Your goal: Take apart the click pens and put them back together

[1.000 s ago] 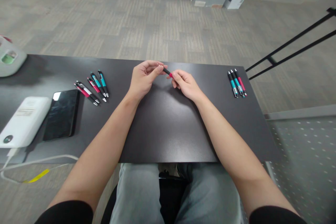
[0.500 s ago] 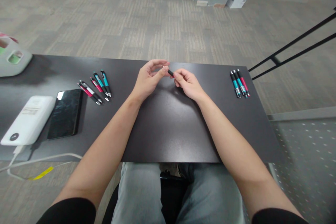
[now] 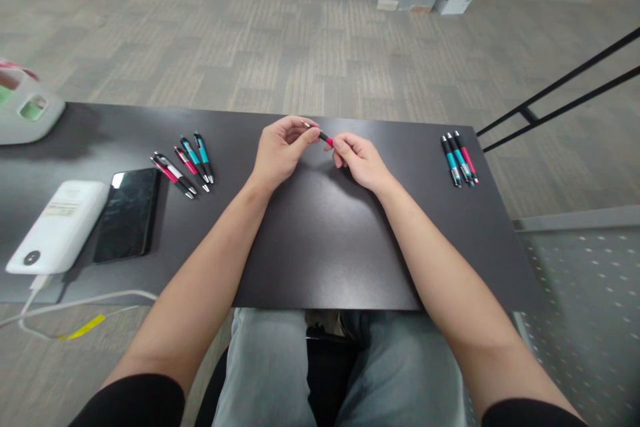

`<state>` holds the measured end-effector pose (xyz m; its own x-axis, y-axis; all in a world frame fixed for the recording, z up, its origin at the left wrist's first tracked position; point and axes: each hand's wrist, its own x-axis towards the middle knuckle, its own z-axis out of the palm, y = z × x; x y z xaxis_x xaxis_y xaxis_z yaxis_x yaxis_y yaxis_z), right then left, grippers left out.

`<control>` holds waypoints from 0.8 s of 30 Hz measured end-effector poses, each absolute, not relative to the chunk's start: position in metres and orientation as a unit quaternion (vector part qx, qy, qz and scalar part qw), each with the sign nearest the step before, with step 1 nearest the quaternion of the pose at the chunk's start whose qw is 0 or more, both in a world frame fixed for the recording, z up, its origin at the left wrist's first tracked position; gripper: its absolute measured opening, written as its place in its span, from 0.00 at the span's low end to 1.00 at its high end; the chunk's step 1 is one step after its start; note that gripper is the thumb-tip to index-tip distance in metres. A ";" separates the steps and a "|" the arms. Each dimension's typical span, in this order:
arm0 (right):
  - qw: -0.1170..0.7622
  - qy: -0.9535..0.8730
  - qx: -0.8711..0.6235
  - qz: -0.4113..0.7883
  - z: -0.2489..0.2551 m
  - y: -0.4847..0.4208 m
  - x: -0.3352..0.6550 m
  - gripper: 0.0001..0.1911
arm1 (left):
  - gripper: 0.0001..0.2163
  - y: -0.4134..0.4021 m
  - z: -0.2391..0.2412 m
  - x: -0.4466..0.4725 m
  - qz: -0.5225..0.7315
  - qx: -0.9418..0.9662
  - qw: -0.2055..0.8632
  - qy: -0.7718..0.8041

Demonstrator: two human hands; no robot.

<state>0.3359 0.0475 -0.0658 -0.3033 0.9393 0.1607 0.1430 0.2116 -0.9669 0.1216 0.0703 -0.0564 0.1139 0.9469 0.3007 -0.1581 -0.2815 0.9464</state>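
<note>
Red and black plastic shows in the small gap between the two hands: a pen (image 3: 325,139) held just above the dark table (image 3: 320,240), close to its far edge. The left hand (image 3: 281,152) pinches the black end, thumb and forefinger pressed together on it, with what looks like a thin metal tip poking out past the fingertips (image 3: 311,135). The right hand (image 3: 361,161) has its fingers curled shut round the red end, so most of the barrel is hidden inside that fist.

The pen's long axis runs nearly straight across from one hand to the other, sloping slightly down toward the right fingers. Neither hand is nearer than the other; both are already on it, one at each end, and the knuckles sit close together but apart.

Well out to the left of the left fingers lies a fan of pens (image 3: 184,164), then a phone (image 3: 127,215) and a white power bank (image 3: 59,227) with its cable (image 3: 85,301). Well out to the right of the right fingers, three pens (image 3: 460,159) lie side by side, touching.
</note>
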 end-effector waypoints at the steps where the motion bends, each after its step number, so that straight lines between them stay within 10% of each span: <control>1: 0.418 -0.655 -0.415 0.472 -0.065 0.047 0.336 0.37 | 0.30 0.070 -0.056 0.122 0.565 0.566 0.486 0.352; 24: 0.442 -0.622 -0.410 0.500 -0.061 0.048 0.338 0.39 | 0.29 0.073 -0.061 0.112 0.531 0.667 0.409 0.325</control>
<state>0.3376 0.0477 -0.0605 -0.2732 0.9517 0.1404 0.0679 0.1647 -0.9840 0.1117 0.0728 -0.0607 0.2242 0.8680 0.4431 0.0001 -0.4547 0.8907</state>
